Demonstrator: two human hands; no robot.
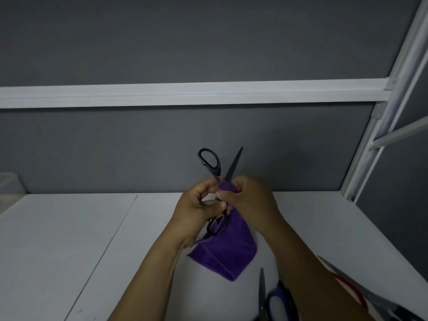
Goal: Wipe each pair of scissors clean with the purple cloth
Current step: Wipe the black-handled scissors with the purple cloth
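head view: splayed black scissors (233, 166) in left hand (196, 210), purple cloth (227, 253) in right hand (251, 198)

Soft cloth, hard plastic, metal.
Fuzzy matt purple cloth (228, 249); black scissors (233, 165) with glossy plastic handles and dull metal blade; smooth white tabletop (69, 239).

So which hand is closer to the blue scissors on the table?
Right. The right hand, pinching the purple cloth, is beyond and slightly left of the blue scissors. The left hand, holding the black scissors, is farther left.
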